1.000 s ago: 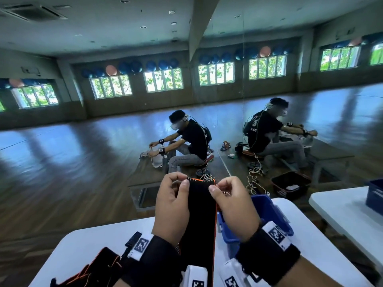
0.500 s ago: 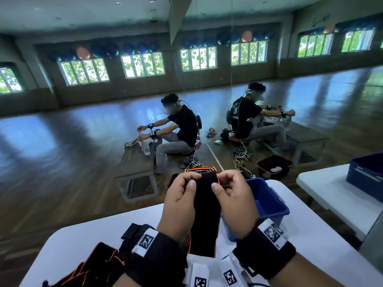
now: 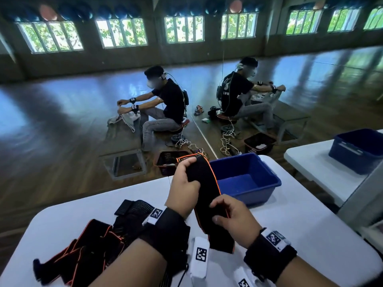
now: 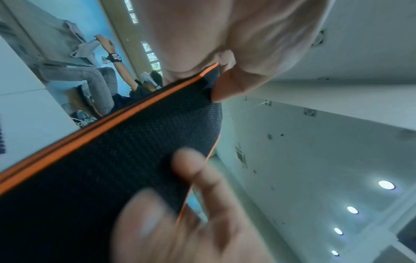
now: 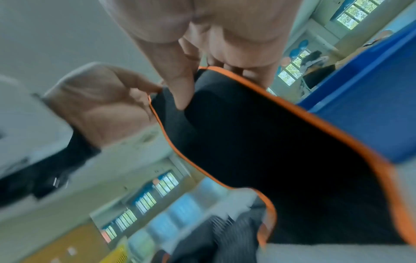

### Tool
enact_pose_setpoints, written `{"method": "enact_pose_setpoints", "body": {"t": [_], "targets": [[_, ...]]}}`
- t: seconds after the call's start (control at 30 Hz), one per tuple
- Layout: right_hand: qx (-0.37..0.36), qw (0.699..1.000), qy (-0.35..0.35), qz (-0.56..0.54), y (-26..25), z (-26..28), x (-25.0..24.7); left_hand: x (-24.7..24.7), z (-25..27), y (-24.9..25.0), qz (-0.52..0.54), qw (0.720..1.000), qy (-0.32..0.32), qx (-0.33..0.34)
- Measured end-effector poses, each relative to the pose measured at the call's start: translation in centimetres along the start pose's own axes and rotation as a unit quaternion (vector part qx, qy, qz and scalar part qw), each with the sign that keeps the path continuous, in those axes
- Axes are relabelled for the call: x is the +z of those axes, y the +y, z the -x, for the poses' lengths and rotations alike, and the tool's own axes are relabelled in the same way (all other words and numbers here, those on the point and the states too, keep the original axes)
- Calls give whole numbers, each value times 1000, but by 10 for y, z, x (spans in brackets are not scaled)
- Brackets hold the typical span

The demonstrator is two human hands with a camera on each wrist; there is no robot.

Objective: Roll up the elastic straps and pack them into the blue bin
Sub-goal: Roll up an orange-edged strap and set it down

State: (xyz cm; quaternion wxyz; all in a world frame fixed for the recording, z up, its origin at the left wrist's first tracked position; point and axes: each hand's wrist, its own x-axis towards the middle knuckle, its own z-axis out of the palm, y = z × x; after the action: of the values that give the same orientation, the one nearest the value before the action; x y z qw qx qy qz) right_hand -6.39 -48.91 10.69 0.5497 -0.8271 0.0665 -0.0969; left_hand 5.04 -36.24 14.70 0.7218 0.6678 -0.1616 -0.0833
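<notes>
Left hand [image 3: 183,190] grip: fingers curled round the top end of the black orange-edged elastic strap [image 3: 204,189], pinching it near the orange hem. Right hand [image 3: 234,219] grip: thumb and fingers pinched on the same strap lower down, about mid-length. Strap is held up off the bench [image 3: 310,235], sloping from the left hand down past the right; its lower end hangs just above the bench. No roll started yet, as far as the frames show.

Blue bin [image 3: 246,179] sits on the bench just beyond the hands; its interior looks bare where visible.

Risks, judged:
- Free tail below the right hand could twist or drag, giving a skewed, loose roll.
- Elastic can spring open if either pinch slackens.
- Held in air, no surface support; edges may drift out of line.

Count: 1 strap in hand; pile of more straps [image 3: 87,251] at left, tangled, at least 2, exact number can't tell. 1 bin on this bench; a second blue bin [image 3: 358,150] on the neighbouring table.
</notes>
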Motion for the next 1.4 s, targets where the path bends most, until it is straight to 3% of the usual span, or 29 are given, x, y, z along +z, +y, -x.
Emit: {"method": "enact_pose_setpoints", "body": {"t": [0.33, 0.47, 0.63, 0.77, 0.93, 1.23, 1.4], "targets": [[215, 966, -119, 75, 87, 70, 27, -9, -23, -113, -156, 982, -52, -94], [268, 959, -80, 55, 108, 93, 30, -19, -34, -151, -265, 953, -89, -114], [319, 945, 30, 69, 115, 108, 42, -27, -47, -176, -359, 912, -149, -128], [334, 936, 79, 83, 118, 112, 52, -28, -52, -190, -409, 888, -175, -114], [331, 937, 67, 90, 114, 112, 57, -41, -50, -205, -462, 863, -187, -85], [299, 950, 17, 93, 102, 102, 71, -74, -42, -200, -479, 861, -154, -78], [279, 954, 23, 110, 104, 100, 66, -62, -45, -193, -462, 871, -151, -64]]}}
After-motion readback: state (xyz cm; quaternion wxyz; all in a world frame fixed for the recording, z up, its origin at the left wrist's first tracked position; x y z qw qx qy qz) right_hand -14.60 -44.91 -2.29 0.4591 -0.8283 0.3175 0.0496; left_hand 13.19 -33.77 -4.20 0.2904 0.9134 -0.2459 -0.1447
